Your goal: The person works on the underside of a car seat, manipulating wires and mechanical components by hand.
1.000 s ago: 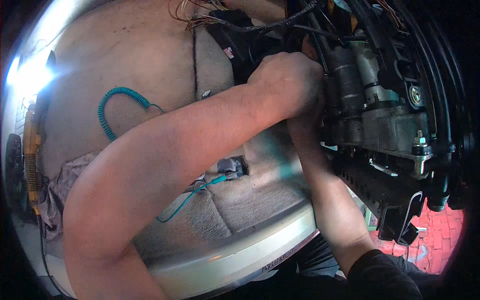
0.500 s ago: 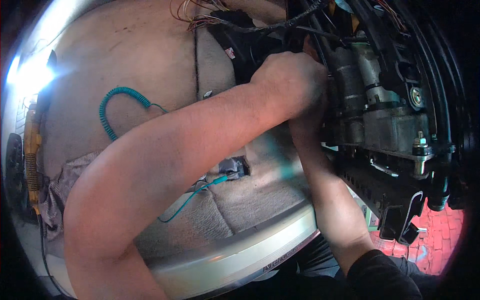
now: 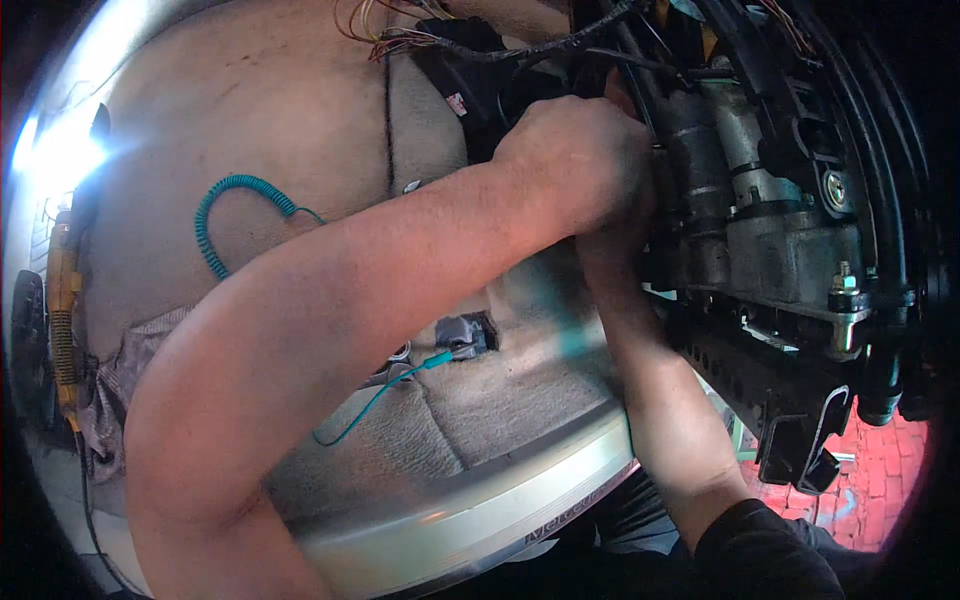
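My left hand is curled into a fist beside a black and grey metal assembly with tubes, bolts and a bracket. Its fingers bend away toward the assembly, so whatever they grip is hidden. From the lower right my right forearm reaches up, and my right hand lies in shadow under and behind the left one. None of its fingers can be made out clearly. Just past the left hand sits a black housing with a small label, and a dark cable bundle runs above it.
Beige carpet covers the car floor. A teal coiled cord ends at a teal plug by a carpet cutout. A lit work lamp stands at far left near a crumpled cloth. A pale door sill runs along the front.
Both hands keep their place against the assembly, with hardly any motion. The whole view has shifted very slightly.
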Motion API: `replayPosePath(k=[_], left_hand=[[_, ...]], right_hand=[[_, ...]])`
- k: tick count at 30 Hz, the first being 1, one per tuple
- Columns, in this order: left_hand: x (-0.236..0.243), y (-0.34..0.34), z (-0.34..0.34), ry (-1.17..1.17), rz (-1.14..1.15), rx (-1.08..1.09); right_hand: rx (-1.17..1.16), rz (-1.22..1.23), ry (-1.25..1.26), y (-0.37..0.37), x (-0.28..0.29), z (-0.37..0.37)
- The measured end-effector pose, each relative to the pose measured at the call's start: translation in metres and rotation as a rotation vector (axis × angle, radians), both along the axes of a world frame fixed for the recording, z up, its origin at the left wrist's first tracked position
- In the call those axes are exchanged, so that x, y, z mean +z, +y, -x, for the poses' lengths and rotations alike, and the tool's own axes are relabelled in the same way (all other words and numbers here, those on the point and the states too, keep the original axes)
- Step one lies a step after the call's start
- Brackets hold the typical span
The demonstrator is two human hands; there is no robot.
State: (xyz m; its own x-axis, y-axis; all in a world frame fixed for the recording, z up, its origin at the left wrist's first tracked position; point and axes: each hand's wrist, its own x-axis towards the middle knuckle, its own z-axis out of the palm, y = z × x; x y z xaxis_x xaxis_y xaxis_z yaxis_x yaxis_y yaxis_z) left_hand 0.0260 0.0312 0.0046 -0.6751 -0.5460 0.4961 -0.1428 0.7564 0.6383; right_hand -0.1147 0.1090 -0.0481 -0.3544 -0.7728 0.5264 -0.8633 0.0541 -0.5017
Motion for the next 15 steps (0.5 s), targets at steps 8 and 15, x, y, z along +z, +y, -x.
replayPosePath(k=[8, 15], left_hand=[[-0.001, -0.003, 0.000, -0.015, 0.076, 0.017], [0.001, -0.002, 0.003, 0.009, 0.078, 0.010]], right_hand=[[-0.002, 0.012, -0.027, 0.000, 0.009, -0.015], [0.023, 0.017, -0.101, 0.003, 0.005, -0.007]])
